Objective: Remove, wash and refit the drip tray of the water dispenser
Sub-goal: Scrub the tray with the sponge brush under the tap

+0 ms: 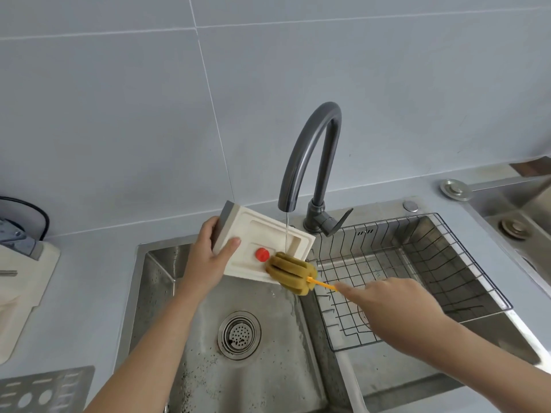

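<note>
A cream drip tray (pixel 262 231) with a grey front edge and a red float (pixel 262 254) is tilted over the sink, its open side facing me. My left hand (pixel 208 257) grips its left end, thumb on the inner face. A thin stream of water (pixel 286 231) falls from the dark faucet (pixel 310 156) onto the tray. My right hand (pixel 390 305) holds the orange handle of a yellow-green sponge brush (pixel 290 272), whose head presses on the tray's lower right corner.
The steel sink (pixel 167 293) has a round drain strainer (pixel 239 334) below the tray. A wire rack (pixel 417 272) fills the sink's right half. A cream appliance (pixel 21 278) sits on the left counter, a perforated metal plate (pixel 44 391) at the lower left.
</note>
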`<action>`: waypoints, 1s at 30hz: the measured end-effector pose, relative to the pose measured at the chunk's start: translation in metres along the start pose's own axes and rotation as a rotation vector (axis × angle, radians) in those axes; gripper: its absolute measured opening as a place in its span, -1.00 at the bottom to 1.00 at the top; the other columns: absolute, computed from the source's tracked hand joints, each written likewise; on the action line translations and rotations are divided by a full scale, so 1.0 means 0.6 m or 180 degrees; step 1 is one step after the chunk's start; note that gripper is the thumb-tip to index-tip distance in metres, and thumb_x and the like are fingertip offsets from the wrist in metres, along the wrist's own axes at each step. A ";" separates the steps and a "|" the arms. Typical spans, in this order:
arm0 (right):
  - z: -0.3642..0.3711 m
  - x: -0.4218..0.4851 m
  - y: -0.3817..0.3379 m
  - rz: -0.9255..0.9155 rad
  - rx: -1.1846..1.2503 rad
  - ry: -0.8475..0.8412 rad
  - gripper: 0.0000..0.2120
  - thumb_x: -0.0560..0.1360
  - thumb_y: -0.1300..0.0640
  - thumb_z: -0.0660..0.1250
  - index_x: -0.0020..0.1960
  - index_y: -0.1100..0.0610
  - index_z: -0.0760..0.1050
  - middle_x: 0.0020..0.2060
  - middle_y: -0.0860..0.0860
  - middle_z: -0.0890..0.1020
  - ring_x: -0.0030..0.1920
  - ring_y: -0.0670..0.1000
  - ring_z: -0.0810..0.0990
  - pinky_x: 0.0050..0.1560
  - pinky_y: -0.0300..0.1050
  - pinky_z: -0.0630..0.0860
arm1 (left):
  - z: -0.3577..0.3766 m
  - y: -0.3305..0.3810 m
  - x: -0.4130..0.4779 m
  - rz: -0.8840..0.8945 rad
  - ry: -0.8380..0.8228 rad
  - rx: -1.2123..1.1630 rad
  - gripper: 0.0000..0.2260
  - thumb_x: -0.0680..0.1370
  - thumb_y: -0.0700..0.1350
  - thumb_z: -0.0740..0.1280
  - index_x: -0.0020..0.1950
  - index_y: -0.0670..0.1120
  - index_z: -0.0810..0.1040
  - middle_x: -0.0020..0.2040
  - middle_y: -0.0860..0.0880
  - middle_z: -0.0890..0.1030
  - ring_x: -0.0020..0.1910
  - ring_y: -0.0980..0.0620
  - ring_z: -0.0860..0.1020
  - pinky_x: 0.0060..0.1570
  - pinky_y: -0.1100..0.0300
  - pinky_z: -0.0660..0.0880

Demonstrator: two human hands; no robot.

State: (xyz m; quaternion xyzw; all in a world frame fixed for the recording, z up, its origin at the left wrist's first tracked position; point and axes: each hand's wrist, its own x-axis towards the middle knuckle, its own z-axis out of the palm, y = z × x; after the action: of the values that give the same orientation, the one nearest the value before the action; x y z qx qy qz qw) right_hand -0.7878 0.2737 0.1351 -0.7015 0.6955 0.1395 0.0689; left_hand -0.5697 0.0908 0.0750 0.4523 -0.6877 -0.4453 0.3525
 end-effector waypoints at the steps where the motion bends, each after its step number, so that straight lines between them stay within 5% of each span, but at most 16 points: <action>1: -0.002 -0.005 0.010 0.0014 0.0017 0.0023 -0.34 0.47 0.34 0.00 0.45 -0.14 -0.05 -0.33 -0.02 0.37 -0.32 0.04 0.40 -0.39 -0.16 0.28 | 0.000 -0.001 -0.001 0.0015 -0.0024 0.0061 -0.53 0.49 -0.09 0.33 0.35 -0.06 0.27 0.10 0.10 0.46 0.06 0.09 0.45 -0.05 0.25 0.38; 8: -0.011 -0.033 0.050 0.0477 0.0266 0.0232 -0.39 0.53 0.21 0.04 0.41 -0.29 -0.06 -0.32 -0.10 0.49 -0.34 -0.05 0.44 -0.45 -0.26 0.28 | -0.012 -0.015 0.004 -0.0260 0.0101 -0.0200 -0.43 0.39 0.05 0.31 0.36 -0.05 0.27 0.12 0.06 0.48 0.09 0.03 0.48 0.09 0.07 0.43; 13: -0.012 -0.025 0.042 0.0561 0.0209 0.0405 -0.37 0.51 0.20 0.06 0.40 -0.30 -0.09 -0.15 -0.08 0.61 -0.22 0.00 0.55 -0.42 -0.18 0.26 | -0.010 -0.035 0.002 -0.0513 -0.0007 -0.0661 -0.67 0.49 -0.04 0.32 0.23 0.05 0.37 0.09 0.04 0.54 0.14 -0.05 0.51 0.18 -0.09 0.45; 19: -0.009 -0.018 0.026 0.0329 0.0097 0.0293 -0.32 0.47 0.28 0.03 0.43 -0.22 -0.08 -0.24 -0.06 0.46 -0.30 0.04 0.40 -0.50 -0.20 0.12 | 0.000 -0.048 -0.003 -0.1014 0.0056 -0.1580 -0.84 0.52 -0.05 0.25 0.06 0.17 0.48 0.03 0.09 0.60 -0.01 0.09 0.57 -0.15 0.13 0.47; 23: -0.012 -0.024 0.024 0.0147 0.0101 0.0194 -0.34 0.45 0.30 0.01 0.43 -0.17 -0.06 -0.19 -0.03 0.50 -0.28 0.05 0.40 -0.40 -0.17 0.23 | 0.009 -0.058 0.000 -0.1164 0.0100 -0.1832 -0.84 0.55 -0.11 0.21 0.11 0.04 0.47 0.01 0.03 0.59 -0.02 0.07 0.56 -0.09 0.13 0.48; 26: -0.023 -0.034 0.035 0.0143 0.0172 0.0127 -0.33 0.45 0.31 0.01 0.42 -0.21 -0.05 -0.16 -0.06 0.58 -0.25 0.03 0.49 -0.33 -0.16 0.32 | 0.023 -0.065 -0.001 -0.1253 0.0101 -0.1925 -0.78 0.55 -0.13 0.22 0.18 -0.05 0.46 -0.03 0.03 0.60 -0.06 0.08 0.57 -0.11 0.15 0.51; 30: -0.041 -0.057 0.063 0.0426 0.0225 0.0392 -0.41 0.55 0.16 0.05 0.38 -0.37 -0.07 -0.27 -0.15 0.51 -0.31 -0.07 0.41 -0.38 -0.23 0.28 | 0.041 -0.076 -0.006 -0.1507 -0.0048 -0.2160 -0.87 0.55 -0.11 0.20 0.04 -0.01 0.51 -0.09 0.02 0.63 -0.19 0.10 0.63 -0.35 0.26 0.58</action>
State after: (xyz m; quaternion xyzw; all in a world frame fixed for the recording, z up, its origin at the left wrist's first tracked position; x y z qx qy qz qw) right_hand -0.8226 0.2985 0.1722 -0.6578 0.7482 0.0758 0.0413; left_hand -0.5763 0.0928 0.0236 0.4528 -0.3813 -0.7188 0.3644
